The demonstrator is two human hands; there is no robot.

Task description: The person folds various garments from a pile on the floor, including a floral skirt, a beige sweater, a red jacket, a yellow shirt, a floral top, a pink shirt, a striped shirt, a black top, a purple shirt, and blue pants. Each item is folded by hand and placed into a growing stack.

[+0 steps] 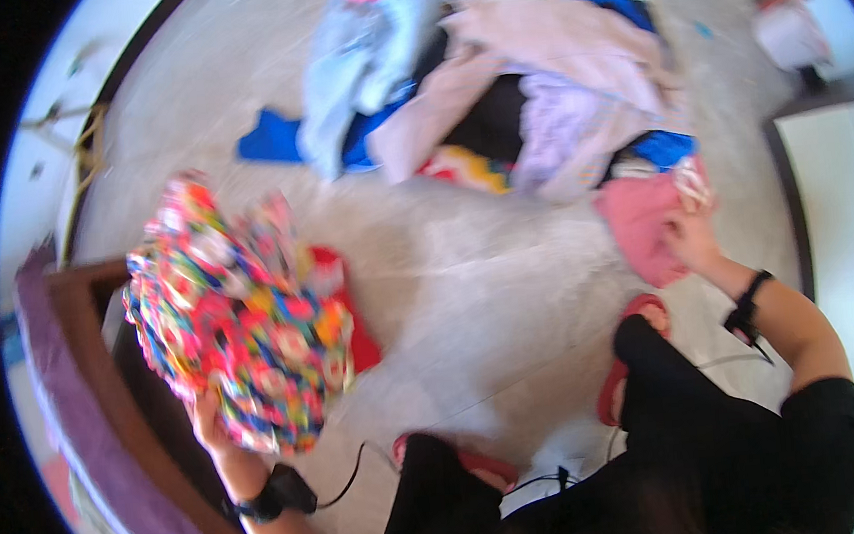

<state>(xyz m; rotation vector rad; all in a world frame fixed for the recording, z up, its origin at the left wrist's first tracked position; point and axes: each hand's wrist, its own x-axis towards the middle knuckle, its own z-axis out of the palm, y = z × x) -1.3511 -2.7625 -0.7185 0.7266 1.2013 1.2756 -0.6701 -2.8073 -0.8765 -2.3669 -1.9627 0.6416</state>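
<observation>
My left hand (210,423) is closed on a bunched, multicoloured patterned cloth (252,333), which hangs over the left side of the floor. Partly behind that cloth shows a red item (351,310). On the right, my right hand (692,238) touches a pink cloth (642,227) at the near right edge of a clothes pile; blur hides whether the fingers grip it. The pile holds a beige garment (559,38), a lilac garment (558,121), a light blue garment (340,70) and blue cloth (270,138).
At the left stands a brown wooden frame with purple fabric (73,355) along its edge. A white cabinet (836,212) is at the right. Cables run from the wrist bands near my legs and red footwear (613,391) on the tiled floor (491,322).
</observation>
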